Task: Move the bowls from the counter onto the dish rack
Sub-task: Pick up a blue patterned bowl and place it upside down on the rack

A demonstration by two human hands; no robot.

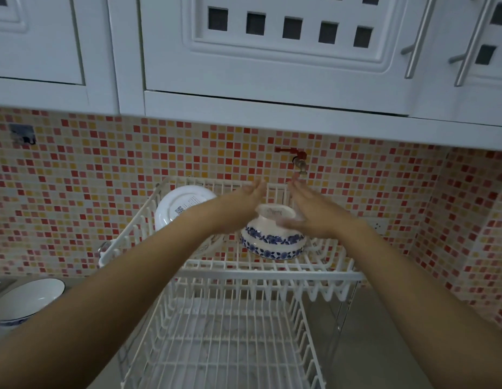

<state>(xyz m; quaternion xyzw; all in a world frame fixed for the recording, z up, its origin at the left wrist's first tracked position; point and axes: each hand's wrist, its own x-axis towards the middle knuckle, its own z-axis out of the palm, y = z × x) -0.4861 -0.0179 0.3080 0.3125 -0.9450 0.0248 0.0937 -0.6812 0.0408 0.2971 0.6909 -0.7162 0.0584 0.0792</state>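
Both my left hand [238, 204] and right hand [314, 209] open beside the upturned bowl [272, 240] on the dish rack [272, 272], I check it sits steady.

Both hands [275, 209] open beside upturned bowl [272, 240] on dish rack [272, 273] upper tier.

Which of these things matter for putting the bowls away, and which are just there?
Part of the job:
blue-patterned white bowl upside down
white bowl on counter
white wire dish rack
left hand
right hand

Just there:
white plate standing in rack
red wall tap
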